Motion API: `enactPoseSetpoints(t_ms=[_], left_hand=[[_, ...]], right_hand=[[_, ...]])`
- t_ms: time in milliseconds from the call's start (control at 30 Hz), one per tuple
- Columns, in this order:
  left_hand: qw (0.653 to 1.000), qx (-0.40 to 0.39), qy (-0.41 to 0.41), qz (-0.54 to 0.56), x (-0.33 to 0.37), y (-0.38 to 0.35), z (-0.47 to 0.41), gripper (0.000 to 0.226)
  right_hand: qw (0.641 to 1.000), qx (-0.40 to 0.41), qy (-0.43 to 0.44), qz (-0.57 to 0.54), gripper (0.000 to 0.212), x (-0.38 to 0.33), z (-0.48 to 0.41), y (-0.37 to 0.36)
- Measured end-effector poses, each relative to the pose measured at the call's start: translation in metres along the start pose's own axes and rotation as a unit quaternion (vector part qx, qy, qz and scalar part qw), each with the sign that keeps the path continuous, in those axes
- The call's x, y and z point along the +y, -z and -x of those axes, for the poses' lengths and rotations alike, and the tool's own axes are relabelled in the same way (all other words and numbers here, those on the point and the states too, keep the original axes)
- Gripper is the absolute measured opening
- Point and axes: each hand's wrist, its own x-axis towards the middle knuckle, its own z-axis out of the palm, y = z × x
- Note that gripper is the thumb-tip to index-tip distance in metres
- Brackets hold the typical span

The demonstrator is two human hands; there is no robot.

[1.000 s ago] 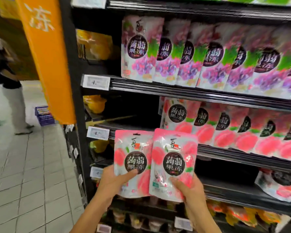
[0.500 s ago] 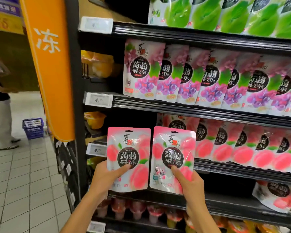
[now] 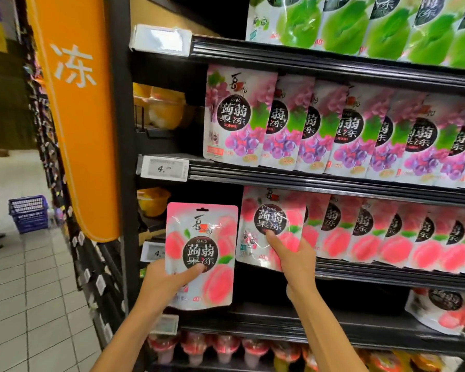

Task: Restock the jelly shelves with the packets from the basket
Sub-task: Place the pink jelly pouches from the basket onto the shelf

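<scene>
A pink peach jelly packet (image 3: 200,255) is held upright by the left hand (image 3: 164,283), out in front of the shelves and clear of them. It is pinched near its bottom edge, with the thumb pressed on the front. A second peach packet (image 3: 270,228) is gripped by the right hand (image 3: 293,260), thumb on the front and fingers behind. This packet is placed at the left end of the row of peach packets (image 3: 387,233) on the middle shelf (image 3: 387,275), touching the next one. On each packet a dark round label with white Chinese writing is seen. A row of purple grape packets (image 3: 333,127) is seen on the shelf above, and green packets (image 3: 373,22) above those. "4." can be read on a white price tag (image 3: 164,169). A white Chinese sign is printed on the orange banner (image 3: 75,116). A blue basket (image 3: 28,213) is set on the tiled floor, far to the left, well apart from both hands
</scene>
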Motion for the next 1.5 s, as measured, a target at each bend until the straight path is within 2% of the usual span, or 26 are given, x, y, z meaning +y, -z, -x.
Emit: enactPoseSetpoints(t_ms=[200,333,500,700,833,967,1067,1333,1500], left_hand=[[1.000,-0.022,-0.003,-0.018,0.006,0.000,-0.012,0.041],[0.999,-0.036,0.005,-0.008,0.007,-0.005,-0.018,0.029],[0.999,-0.045,0.007,-0.007,0.004,-0.009,-0.020,0.029],[0.999,-0.046,-0.001,-0.006,-0.003,-0.014,-0.019,0.040],[0.999,-0.048,0.002,-0.003,-0.008,-0.017,-0.017,0.044],[0.999,-0.051,0.004,0.001,-0.009,-0.018,-0.014,0.037],[0.999,-0.052,0.008,0.001,-0.009,-0.019,-0.012,0.040],[0.999,-0.047,-0.001,0.004,-0.005,-0.014,-0.011,0.047],[0.999,-0.048,0.001,0.011,-0.001,-0.020,-0.017,0.046]], right_hand=[[0.991,0.089,0.012,0.098,0.095,0.001,-0.017,-0.025],[0.984,0.107,0.053,0.129,0.088,0.005,-0.023,-0.034],[0.984,0.081,0.093,0.127,0.097,0.008,-0.020,-0.035],[0.983,0.035,0.115,0.138,0.073,0.012,-0.010,-0.018],[0.970,0.036,0.159,0.182,0.060,0.018,-0.001,-0.004],[0.937,0.101,0.172,0.286,0.069,0.020,0.001,-0.003],[0.909,0.142,0.182,0.347,0.068,0.021,-0.004,-0.010],[0.887,0.171,0.190,0.385,0.065,0.026,-0.008,-0.017],[0.895,0.167,0.183,0.371,0.069,0.023,-0.002,-0.011]])
